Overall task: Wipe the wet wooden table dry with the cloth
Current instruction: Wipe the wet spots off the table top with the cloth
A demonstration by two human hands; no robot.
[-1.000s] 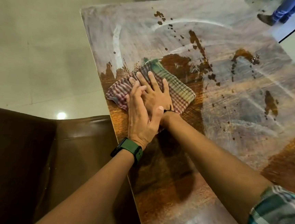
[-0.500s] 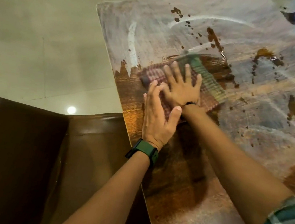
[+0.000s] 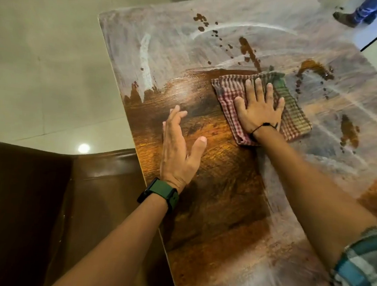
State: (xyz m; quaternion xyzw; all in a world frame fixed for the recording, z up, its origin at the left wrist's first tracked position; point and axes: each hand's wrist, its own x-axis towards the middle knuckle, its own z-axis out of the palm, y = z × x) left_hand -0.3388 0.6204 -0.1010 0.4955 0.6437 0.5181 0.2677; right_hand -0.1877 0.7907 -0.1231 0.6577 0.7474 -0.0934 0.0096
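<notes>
The wooden table (image 3: pixel 221 225) fills the right of the head view, dark brown where wiped and hazy grey farther off, with brown wet patches (image 3: pixel 349 131) and drops. A folded red, white and green checked cloth (image 3: pixel 231 89) lies flat on the table's middle. My right hand (image 3: pixel 260 110) presses flat on the cloth with its fingers spread. My left hand (image 3: pixel 179 146), with a green watch on the wrist, rests flat on bare wood to the left of the cloth, fingers apart, holding nothing.
A brown leather seat (image 3: pixel 41 198) stands against the table's near left edge. Pale tiled floor (image 3: pixel 43 50) lies beyond it. A person's shoe and blue trouser leg (image 3: pixel 353 13) show at the far top right, past the table's end.
My right hand has slid the cloth to the right, away from the left edge, leaving a dark wiped band. My left hand has come off the right hand and now lies apart on the wood.
</notes>
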